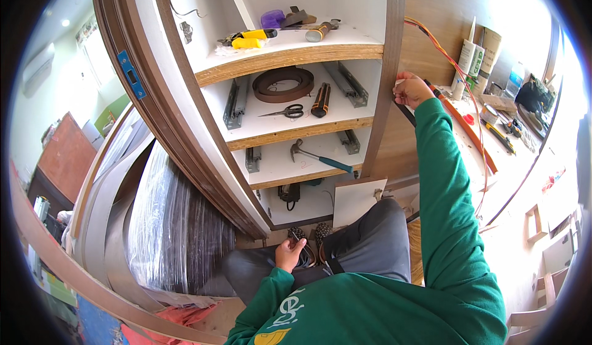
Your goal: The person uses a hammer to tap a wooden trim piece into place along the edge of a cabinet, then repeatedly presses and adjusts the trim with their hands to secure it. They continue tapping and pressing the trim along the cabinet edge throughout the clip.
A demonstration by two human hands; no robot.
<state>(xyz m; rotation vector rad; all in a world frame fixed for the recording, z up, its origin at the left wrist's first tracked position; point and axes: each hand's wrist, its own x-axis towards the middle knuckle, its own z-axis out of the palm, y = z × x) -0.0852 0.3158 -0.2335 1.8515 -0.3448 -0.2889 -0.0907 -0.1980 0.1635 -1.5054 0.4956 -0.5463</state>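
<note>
My right hand (412,90) is raised to the brown front edge of an open white cabinet (395,49). Its fingers are closed in a pinch, and a dark strip (405,114) hangs just below them. Low over my lap, my left hand (288,254) is curled closed; a thin dark piece shows at its fingertips, too small to name. On the middle shelf lie a roll of brown edge banding (262,86), scissors (291,112) and a black and orange tool (320,100). A hammer (320,158) rests one shelf lower.
Metal drawer slides (236,103) line the shelf sides. Yellow and black tools (250,38) lie on the top shelf. At right, a worktop holds a sealant tube (464,61), an orange level-like bar (470,129) and hanging wires (453,64). Plastic-wrapped panels (166,234) stand at left.
</note>
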